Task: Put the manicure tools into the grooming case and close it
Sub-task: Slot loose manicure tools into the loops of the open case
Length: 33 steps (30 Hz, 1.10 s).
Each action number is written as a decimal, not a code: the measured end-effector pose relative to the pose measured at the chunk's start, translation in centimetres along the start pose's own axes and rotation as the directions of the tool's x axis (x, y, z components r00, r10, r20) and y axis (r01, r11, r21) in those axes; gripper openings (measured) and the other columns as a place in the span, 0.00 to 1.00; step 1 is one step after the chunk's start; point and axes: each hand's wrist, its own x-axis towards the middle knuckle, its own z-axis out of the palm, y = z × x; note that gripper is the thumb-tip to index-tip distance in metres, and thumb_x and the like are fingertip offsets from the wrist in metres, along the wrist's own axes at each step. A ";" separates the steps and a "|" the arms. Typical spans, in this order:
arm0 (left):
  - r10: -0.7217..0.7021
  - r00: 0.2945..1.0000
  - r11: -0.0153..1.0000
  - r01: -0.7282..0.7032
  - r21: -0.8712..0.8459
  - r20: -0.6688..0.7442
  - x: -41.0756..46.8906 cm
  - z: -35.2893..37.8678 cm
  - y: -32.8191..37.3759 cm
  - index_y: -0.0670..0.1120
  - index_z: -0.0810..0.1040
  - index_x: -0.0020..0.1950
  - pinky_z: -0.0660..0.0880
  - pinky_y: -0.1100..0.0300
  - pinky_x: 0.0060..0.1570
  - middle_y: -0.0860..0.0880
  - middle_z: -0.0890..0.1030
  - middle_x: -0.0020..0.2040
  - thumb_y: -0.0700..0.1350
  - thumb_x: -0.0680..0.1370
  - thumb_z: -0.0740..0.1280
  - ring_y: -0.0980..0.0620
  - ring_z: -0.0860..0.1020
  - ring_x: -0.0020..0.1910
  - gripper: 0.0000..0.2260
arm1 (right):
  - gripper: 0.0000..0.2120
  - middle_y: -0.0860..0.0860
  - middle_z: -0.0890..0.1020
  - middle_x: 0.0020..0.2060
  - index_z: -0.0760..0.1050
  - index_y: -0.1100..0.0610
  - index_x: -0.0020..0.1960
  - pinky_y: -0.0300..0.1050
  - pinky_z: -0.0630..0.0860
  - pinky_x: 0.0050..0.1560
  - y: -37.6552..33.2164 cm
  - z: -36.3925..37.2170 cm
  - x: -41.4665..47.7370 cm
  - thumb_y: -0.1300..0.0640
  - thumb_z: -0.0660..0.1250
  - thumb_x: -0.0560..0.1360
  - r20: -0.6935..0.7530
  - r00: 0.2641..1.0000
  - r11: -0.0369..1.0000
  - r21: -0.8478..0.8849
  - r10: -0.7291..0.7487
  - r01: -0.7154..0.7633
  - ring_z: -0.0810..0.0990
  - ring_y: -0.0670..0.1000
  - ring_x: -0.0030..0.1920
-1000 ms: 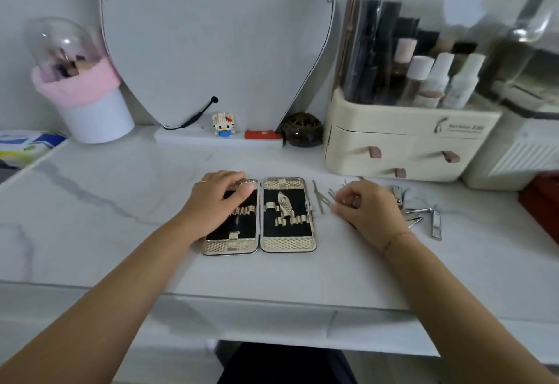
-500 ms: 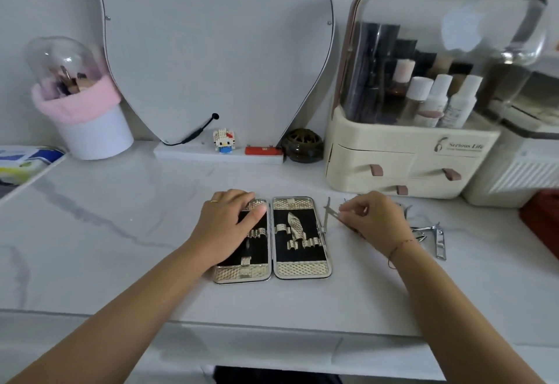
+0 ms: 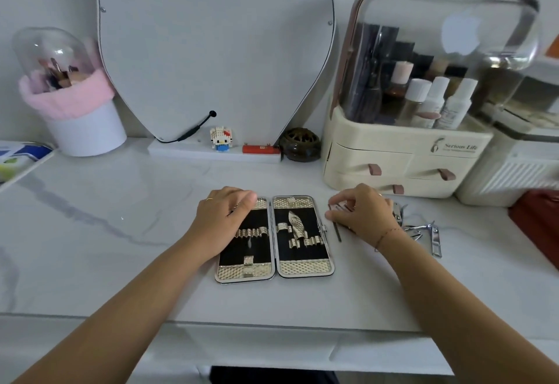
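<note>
The grooming case lies open flat on the white marble counter, black inside with gold loops and gold mesh ends. My left hand rests flat on its left half, pressing it down. My right hand sits just right of the case, fingers pinched around thin metal tools, one slim tool pointing toward me below the fingers. More manicure tools, including nail clippers and a nipper, lie in a loose pile to the right of that hand.
A cream cosmetics organiser with a clear lid stands behind the tools. A mirror, a small toy figure, a dark round pot and a pink-trimmed brush cup line the back. The counter's front edge is close.
My right hand has drawn back slightly to the right of the case, still pinching a thin tool. My left hand stays on the case's left half. The camera has tilted, shifting the view.
</note>
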 end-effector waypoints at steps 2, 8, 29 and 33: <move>0.000 1.000 1.000 0.000 -0.002 0.003 0.0 0.0 -0.1 0.51 0.76 0.62 0.61 0.47 0.68 0.51 0.75 0.63 0.61 0.78 0.49 0.51 0.66 0.66 0.24 | 0.13 0.47 0.74 0.44 0.79 0.44 0.49 0.45 0.58 0.49 0.5 -0.5 -1.1 0.42 0.72 0.66 0.012 0.999 0.999 -0.041 -0.033 0.033 0.71 0.47 0.48; 0.011 1.000 1.000 -0.011 0.003 0.008 0.1 0.0 -0.3 0.51 0.77 0.62 0.63 0.50 0.66 0.51 0.76 0.61 0.63 0.77 0.48 0.50 0.68 0.65 0.27 | 0.16 0.46 0.72 0.45 0.78 0.48 0.48 0.50 0.66 0.58 1.1 -1.9 -5.2 0.44 0.75 0.63 -0.069 0.994 0.996 -0.021 -0.083 0.082 0.72 0.48 0.48; -0.012 1.000 1.000 0.011 0.029 0.015 -0.2 -0.3 0.1 0.49 0.78 0.60 0.63 0.49 0.65 0.49 0.76 0.61 0.62 0.78 0.48 0.48 0.69 0.64 0.27 | 0.08 0.44 0.74 0.28 0.76 0.48 0.36 0.46 0.67 0.49 0.9 -2.1 -7.0 0.51 0.67 0.74 0.147 0.987 0.997 0.021 0.068 -0.072 0.71 0.44 0.34; -0.025 0.999 1.000 0.025 -0.004 0.024 -0.2 -0.3 -0.1 0.49 0.77 0.61 0.64 0.50 0.64 0.50 0.76 0.61 0.64 0.77 0.47 0.49 0.69 0.64 0.28 | 0.06 0.46 0.74 0.29 0.77 0.57 0.40 0.35 0.66 0.33 0.9 -2.5 -6.6 0.56 0.66 0.75 0.108 0.991 0.946 0.307 0.073 -0.103 0.70 0.44 0.30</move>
